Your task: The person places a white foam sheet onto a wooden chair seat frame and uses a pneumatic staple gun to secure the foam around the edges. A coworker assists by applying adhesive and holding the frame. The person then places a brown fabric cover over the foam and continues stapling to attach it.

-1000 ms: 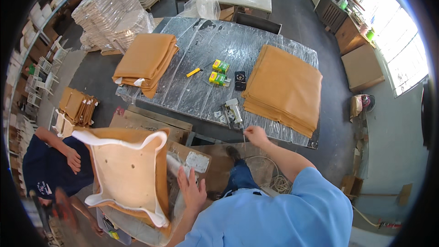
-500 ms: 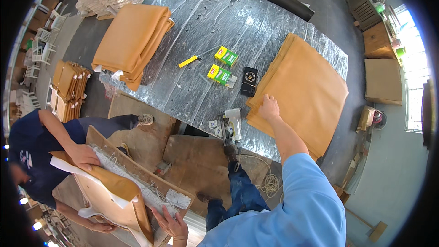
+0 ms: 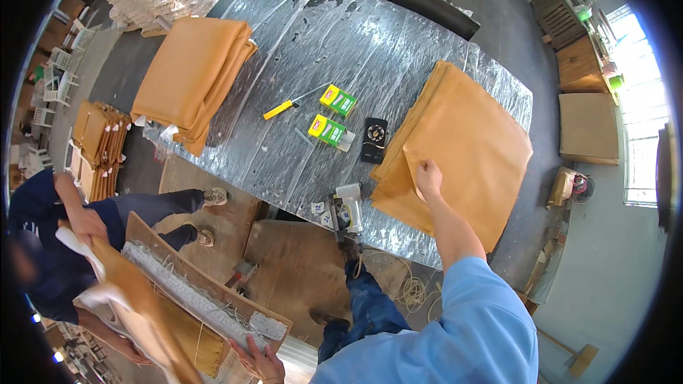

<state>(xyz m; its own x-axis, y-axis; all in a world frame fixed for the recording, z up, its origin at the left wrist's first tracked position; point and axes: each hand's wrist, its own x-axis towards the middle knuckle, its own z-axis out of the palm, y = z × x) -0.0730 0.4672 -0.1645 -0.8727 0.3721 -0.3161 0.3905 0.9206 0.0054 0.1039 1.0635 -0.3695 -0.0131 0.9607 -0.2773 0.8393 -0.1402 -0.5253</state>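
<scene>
Green-yellow boxes and a nail gun lie mid-frame on the surface; right grip pinches a tan sheet; left grip (lower centre) spread.

The right hand seemingly grips a tan sheet.

I could see a light blue shirt with a short right sleeve, blue jeans and a dark shoe on my feed.
</scene>
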